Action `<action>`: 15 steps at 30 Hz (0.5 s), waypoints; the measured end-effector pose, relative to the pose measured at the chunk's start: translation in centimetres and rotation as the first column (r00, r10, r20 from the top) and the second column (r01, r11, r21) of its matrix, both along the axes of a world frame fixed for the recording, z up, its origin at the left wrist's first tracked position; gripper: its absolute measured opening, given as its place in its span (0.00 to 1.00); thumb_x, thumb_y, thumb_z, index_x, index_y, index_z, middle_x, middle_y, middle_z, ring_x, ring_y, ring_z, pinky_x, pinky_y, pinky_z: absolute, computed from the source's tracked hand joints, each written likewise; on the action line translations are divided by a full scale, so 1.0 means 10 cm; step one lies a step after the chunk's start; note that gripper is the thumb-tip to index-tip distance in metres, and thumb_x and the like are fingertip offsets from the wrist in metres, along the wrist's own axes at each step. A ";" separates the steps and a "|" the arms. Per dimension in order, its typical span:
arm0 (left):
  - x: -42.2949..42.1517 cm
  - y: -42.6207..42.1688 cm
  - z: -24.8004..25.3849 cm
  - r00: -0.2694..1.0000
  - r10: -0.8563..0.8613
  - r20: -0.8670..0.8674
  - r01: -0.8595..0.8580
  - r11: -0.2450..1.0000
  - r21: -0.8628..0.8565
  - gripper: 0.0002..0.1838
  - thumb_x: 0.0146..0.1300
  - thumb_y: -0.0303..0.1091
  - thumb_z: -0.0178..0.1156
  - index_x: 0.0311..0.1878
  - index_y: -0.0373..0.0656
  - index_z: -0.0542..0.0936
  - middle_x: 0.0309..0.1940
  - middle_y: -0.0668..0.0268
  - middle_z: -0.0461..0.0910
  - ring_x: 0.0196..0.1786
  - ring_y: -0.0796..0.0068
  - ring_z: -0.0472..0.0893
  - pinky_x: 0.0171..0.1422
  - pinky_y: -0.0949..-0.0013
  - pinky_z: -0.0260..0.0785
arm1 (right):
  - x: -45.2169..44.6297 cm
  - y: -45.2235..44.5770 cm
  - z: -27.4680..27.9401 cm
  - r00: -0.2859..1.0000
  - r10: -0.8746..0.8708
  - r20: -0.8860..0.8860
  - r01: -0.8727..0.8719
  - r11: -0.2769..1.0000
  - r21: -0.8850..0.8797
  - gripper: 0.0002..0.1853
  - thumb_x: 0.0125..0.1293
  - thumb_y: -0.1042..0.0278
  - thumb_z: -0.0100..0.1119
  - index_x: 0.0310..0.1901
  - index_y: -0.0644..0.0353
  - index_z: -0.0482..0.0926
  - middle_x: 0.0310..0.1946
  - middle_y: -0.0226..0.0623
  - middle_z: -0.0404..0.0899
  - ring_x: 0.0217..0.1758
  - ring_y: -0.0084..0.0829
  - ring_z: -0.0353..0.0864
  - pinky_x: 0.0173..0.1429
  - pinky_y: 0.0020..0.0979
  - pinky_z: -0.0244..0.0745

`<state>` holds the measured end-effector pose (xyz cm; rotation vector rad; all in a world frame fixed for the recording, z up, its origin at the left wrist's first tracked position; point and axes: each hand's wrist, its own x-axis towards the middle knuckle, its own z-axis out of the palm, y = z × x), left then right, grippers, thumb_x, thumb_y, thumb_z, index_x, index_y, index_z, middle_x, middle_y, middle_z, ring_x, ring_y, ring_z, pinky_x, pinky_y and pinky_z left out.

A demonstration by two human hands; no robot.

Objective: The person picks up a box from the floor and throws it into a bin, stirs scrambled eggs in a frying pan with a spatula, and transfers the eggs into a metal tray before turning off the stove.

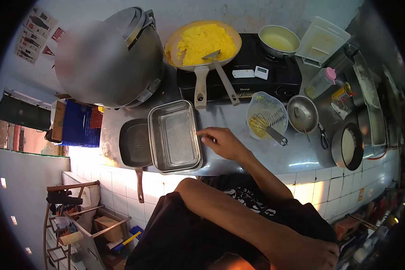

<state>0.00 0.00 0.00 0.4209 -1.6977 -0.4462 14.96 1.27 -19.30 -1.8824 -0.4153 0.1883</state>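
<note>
My right hand (222, 142) reaches over the steel counter with loosely bent fingers. Its fingertips are at the right rim of a rectangular metal baking pan (173, 135), perhaps touching it. The pan holds no food, and its bottom looks textured. A dark square frying pan (135, 143) with a brown handle sits against its left side. My left arm crosses my body, and my left hand (318, 253) is low at the right with curled fingers against my right side. What those fingers grip is too dim to make out.
Behind stands a frying pan (202, 67) of yellow food with a spatula (225, 81), on a black stove (279, 83). A measuring jug (279, 108) with a whisk (274, 133), a strainer (303, 112) and a round tin (335, 150) are right. A large metal pot (108, 67) is left.
</note>
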 end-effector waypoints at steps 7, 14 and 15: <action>0.01 -0.01 -0.01 0.996 0.075 -0.051 -0.079 0.993 -0.084 0.15 0.63 0.41 0.45 0.29 0.42 0.75 0.28 0.61 0.74 0.36 0.61 0.74 0.48 0.57 0.62 | -0.04 0.01 0.24 0.998 0.024 0.065 -0.027 0.999 0.047 0.12 0.61 0.71 0.50 0.45 0.60 0.76 0.33 0.39 0.78 0.30 0.31 0.75 0.36 0.28 0.69; 0.05 -0.04 -0.03 0.996 -0.082 -0.039 0.082 0.997 -0.009 0.15 0.62 0.39 0.46 0.28 0.40 0.76 0.28 0.57 0.75 0.37 0.59 0.75 0.47 0.56 0.62 | -0.25 0.02 0.04 0.997 0.065 -0.032 -0.063 0.997 0.037 0.12 0.61 0.69 0.48 0.45 0.62 0.75 0.34 0.42 0.78 0.35 0.36 0.78 0.42 0.30 0.71; 0.06 -0.04 -0.03 0.996 -0.079 -0.047 0.078 0.997 -0.010 0.15 0.62 0.39 0.46 0.28 0.40 0.76 0.28 0.57 0.75 0.37 0.59 0.75 0.47 0.56 0.62 | -0.28 0.05 -0.02 0.997 0.068 -0.041 -0.067 0.997 0.038 0.12 0.61 0.69 0.48 0.45 0.62 0.75 0.34 0.42 0.78 0.35 0.36 0.78 0.42 0.30 0.71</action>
